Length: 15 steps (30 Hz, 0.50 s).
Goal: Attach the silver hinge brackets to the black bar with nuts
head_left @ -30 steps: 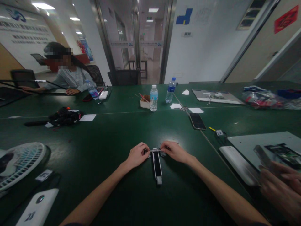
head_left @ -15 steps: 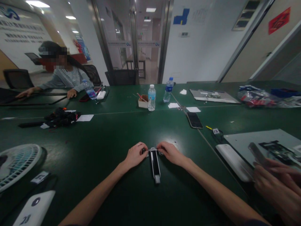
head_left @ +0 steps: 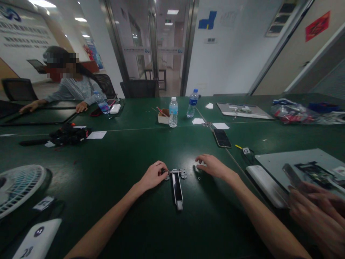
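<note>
A long, narrow metal-framed part [head_left: 177, 190] with a black strip along it lies on the green table in front of me. Flat brackets with holes stick out at both sides of its far end, and a pale block sits at its near end. My left hand [head_left: 154, 175] pinches the left bracket between thumb and fingers. To the right, my right hand [head_left: 212, 166] is off the part, fingers apart and curved, nothing visible in them. Just below its fingertips a small metal ring or nut [head_left: 199, 178] lies on the table.
A co-worker's hands [head_left: 318, 205] hold a flat object at right, beside a white power bank [head_left: 266, 185] and a grey panel [head_left: 299, 162]. A phone [head_left: 222, 138], a water bottle [head_left: 173, 113] and a small box [head_left: 163, 117] stand farther off. A fan [head_left: 24, 187] is at left.
My right hand has let go of the part's right bracket and moved right with its fingers opening, uncovering that bracket. My left hand stays at the left bracket.
</note>
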Tool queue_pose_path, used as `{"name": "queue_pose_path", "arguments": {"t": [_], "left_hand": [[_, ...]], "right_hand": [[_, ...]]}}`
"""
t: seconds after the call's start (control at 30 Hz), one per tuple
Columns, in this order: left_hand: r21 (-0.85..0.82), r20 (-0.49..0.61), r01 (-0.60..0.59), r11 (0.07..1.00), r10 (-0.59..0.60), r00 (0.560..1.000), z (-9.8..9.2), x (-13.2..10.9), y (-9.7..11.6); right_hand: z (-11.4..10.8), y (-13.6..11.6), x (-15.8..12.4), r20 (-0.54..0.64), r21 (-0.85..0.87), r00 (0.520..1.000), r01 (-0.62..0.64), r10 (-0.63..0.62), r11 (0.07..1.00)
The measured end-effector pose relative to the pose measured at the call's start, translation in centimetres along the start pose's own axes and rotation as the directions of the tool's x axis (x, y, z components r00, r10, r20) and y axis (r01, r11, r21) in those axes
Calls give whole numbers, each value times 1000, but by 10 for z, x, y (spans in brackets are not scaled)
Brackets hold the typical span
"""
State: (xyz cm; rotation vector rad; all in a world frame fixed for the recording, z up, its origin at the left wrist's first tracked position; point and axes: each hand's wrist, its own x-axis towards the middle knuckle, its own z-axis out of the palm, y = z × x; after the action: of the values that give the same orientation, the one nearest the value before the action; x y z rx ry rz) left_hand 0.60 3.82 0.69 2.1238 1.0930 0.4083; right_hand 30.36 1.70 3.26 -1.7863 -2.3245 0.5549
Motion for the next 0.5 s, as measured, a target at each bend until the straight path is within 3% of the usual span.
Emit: {"name": "queue_pose_path", "arguments": {"t": [0.1, 0.27, 0.37, 0.5], "left_hand": [[-13, -10, 4, 1000, -4, 1000, -2, 0, -1], [-18, -41, 13, 1000, -13, 999, -4, -1, 1], [-21, -71, 19, 1000, -20, 997, -6, 0, 1], [-40, -113, 10, 999, -15, 994, -10, -1, 5]], "right_hand": [[9, 4, -1, 67, -44, 997, -24, 27, 999], [19, 4, 5, 73, -106, 996, -45, 53, 993], [14, -9, 7, 68, -67, 998, 4, 1, 998], [9, -46, 5, 40, 102, 986, 159, -164, 982]]}}
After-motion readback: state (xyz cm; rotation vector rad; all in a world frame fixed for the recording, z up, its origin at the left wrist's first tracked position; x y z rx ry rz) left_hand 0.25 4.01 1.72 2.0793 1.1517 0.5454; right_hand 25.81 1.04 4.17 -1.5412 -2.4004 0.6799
